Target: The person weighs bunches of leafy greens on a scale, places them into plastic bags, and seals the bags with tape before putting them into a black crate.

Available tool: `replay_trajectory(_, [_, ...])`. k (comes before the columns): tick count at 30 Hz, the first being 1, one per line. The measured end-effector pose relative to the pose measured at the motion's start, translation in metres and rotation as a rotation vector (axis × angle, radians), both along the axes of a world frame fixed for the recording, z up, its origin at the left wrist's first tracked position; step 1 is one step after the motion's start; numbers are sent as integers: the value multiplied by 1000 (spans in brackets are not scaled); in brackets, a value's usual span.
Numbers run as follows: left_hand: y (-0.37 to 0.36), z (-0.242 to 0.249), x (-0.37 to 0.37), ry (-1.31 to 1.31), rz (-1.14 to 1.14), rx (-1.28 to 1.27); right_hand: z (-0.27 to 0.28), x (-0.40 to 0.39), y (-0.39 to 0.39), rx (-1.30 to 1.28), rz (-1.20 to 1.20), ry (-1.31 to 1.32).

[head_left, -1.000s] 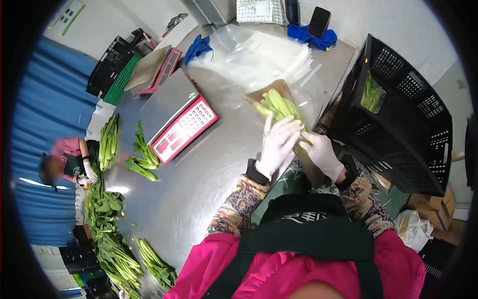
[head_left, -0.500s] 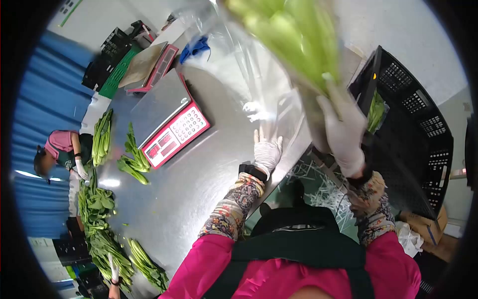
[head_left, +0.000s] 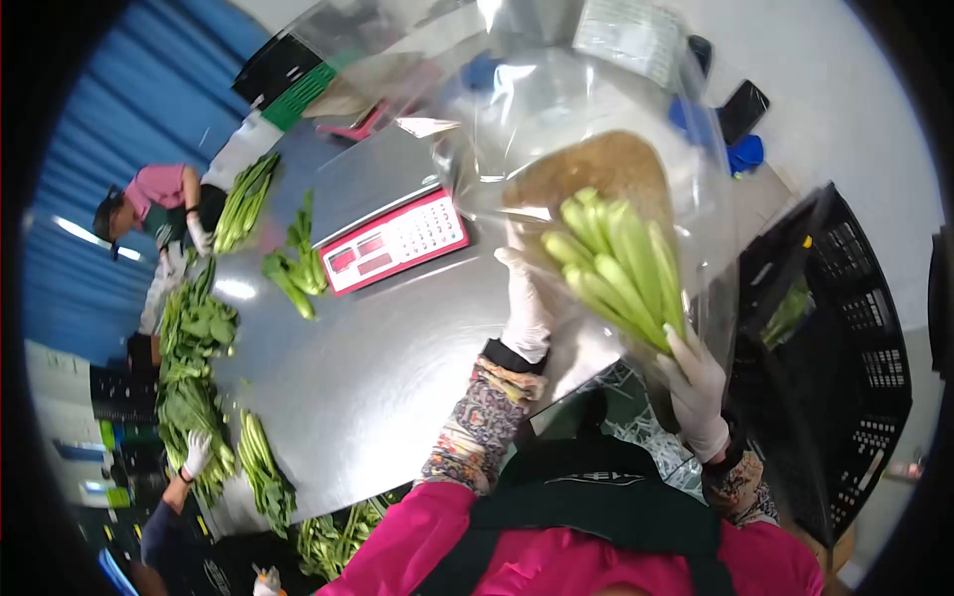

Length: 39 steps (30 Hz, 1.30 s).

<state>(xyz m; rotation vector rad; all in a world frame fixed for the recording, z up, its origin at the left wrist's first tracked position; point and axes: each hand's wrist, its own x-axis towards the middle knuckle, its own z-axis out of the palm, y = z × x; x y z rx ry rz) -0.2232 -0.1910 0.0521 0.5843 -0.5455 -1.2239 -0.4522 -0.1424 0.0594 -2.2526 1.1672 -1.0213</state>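
My right hand [head_left: 699, 392], in a white glove, grips a bunch of green vegetable stalks [head_left: 621, 268], their pale cut ends pointing away from me. A large clear plastic bag [head_left: 715, 238] spreads around and beyond the stalks. At the bag's near left edge is my left hand [head_left: 527, 310], also gloved, with the thumb showing and the fingers partly hidden by the film; it appears to hold that edge. Just left of the bag stands a red and white digital scale [head_left: 395, 241] with a metal plate. Through the film shows a brown oval surface [head_left: 596, 169].
Leafy green bunches [head_left: 194, 348] line the far left of the metal table [head_left: 348, 387]. A co-worker in pink [head_left: 164, 194] stands there, and another's gloved hand [head_left: 197, 454] touches greens. To my right is a black crate [head_left: 855, 328] holding a bagged bunch. A phone [head_left: 742, 111] lies far right.
My right hand has brought the stalks down and nearer to me. My left hand, earlier flat on the bag on the table, has turned and lifted at the bag's edge.
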Motion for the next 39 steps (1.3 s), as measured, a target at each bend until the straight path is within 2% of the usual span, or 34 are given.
replay_trajectory(1, [12,7,-5,93,-137,138,-1,8,2,37,35,25])
replay_trajectory(2, [24,7,-4,89,-183,153,-6,15,3,43,62,17])
replay_trajectory(4, [54,8,-27,102,-143,139,-15,29,7,141,71,-26])
replay_trajectory(6, [86,-99,-34,-212,5,95,-1,42,10,159,61,17])
replay_trajectory(7, [102,-39,-24,-100,-154,176,6,46,10,135,102,16])
replay_trajectory(8, [114,-57,-19,6,-77,71,10,51,12,114,144,14])
replay_trajectory(11, [127,-37,9,139,134,-67,7,77,24,151,248,7])
replay_trajectory(13, [149,-39,19,109,19,140,24,115,28,276,386,-47])
replay_trajectory(14, [160,-63,27,248,-35,225,37,139,25,287,407,-37])
replay_trajectory(16, [175,-38,5,241,110,115,60,183,19,20,549,123])
replay_trajectory(17, [184,-19,0,287,159,66,76,193,22,11,569,126])
replay_trajectory(19, [199,10,28,380,113,68,114,203,35,-116,783,195])
replay_trajectory(20, [205,17,42,469,47,74,128,203,42,-122,796,198])
replay_trajectory(21, [209,10,49,321,91,-23,142,199,48,-205,753,250])
replay_trajectory(22, [210,55,64,664,84,10,153,196,54,-292,709,301])
replay_trajectory(24, [214,54,83,611,173,46,173,192,63,-375,723,345])
replay_trajectory(25, [216,31,100,794,-14,-208,180,193,69,-438,722,379])
replay_trajectory(26, [223,104,103,629,192,65,186,200,73,-443,728,385])
replay_trajectory(27, [230,115,112,661,112,51,193,214,74,-455,765,278])
replay_trajectory(29, [248,121,130,689,25,38,211,225,70,-518,821,120])
replay_trajectory(31, [268,115,152,588,-406,27,216,239,65,-571,778,197])
replay_trajectory(32, [282,104,168,259,-369,33,217,246,61,-611,735,276])
replay_trajectory(33, [296,86,182,-98,-176,23,214,254,53,-530,759,244])
replay_trajectory(34, [304,78,190,-550,276,53,220,258,49,-531,733,246])
replay_trajectory(35, [308,67,195,-692,575,183,229,260,49,-362,708,153])
replay_trajectory(36, [296,40,216,-1000,849,109,239,262,47,-196,683,58])
replay_trajectory(38, [262,56,212,-875,883,-3,249,217,3,477,763,-646])
replay_trajectory(39, [249,56,215,-849,724,40,267,213,1,372,732,-747])
